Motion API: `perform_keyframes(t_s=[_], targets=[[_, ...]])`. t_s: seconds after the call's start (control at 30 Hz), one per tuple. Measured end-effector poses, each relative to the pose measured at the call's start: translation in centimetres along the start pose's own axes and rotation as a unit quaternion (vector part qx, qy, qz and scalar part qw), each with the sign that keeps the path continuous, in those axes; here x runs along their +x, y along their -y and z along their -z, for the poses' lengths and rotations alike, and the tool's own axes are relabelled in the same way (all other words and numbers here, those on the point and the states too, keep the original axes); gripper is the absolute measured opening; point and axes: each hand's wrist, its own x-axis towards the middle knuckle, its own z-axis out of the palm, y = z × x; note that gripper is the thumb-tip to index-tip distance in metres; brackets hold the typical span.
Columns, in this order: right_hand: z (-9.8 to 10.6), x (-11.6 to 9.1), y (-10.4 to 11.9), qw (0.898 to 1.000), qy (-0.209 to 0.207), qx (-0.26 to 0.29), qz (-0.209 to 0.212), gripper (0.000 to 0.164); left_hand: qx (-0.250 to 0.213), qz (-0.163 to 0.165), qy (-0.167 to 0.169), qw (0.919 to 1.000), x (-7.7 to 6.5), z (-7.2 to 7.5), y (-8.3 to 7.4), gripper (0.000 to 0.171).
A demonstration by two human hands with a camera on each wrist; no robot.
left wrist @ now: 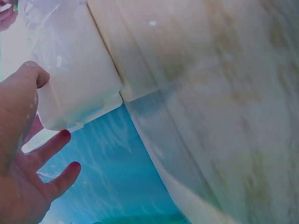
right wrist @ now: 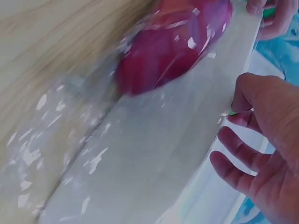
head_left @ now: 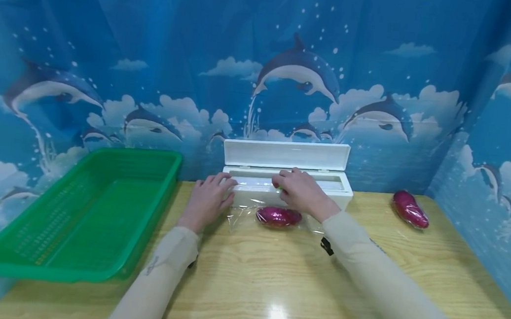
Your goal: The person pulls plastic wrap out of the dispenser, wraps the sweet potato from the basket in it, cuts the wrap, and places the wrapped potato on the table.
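A white cling film dispenser (head_left: 339,200) stands at the back of the table with its lid (head_left: 287,156) raised. My left hand (head_left: 208,198) grips its left end, the thumb against the front wall and the other fingers spread around the end. On the front edge, my right hand (head_left: 302,190) pinches a small green slider (right wrist: 232,112) between thumb and index finger; the other fingers are loosely bent. Clear cling film (right wrist: 32,154) hangs over the front wall onto the table. Under or within it lies a shiny purple-red sweet-potato-shaped item (head_left: 278,217), against the dispenser's front.
A large green plastic basket (head_left: 131,249) stands on the left. Another purple-red item (head_left: 410,209), wrapped in film, lies at the back right of the wooden table (head_left: 237,287). A blue dolphin-print curtain (head_left: 192,41) rises right behind the dispenser and along the right side.
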Motion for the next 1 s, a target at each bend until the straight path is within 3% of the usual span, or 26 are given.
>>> perform_keyframes(t_s=[0.9, 1.0], targets=[[1.9, -7.0, -7.0, 0.998, 0.011, 0.002, -0.068, 0.025, -0.024, -0.003, -0.008, 0.9997, 0.0, -0.3, 0.5, 0.032], [2.2, -8.0, -8.2, 0.995, 0.016, 0.018, -0.092, 0.025, -0.023, -0.007, -0.011, 0.9996, 0.0, -0.3, 0.6, 0.033]])
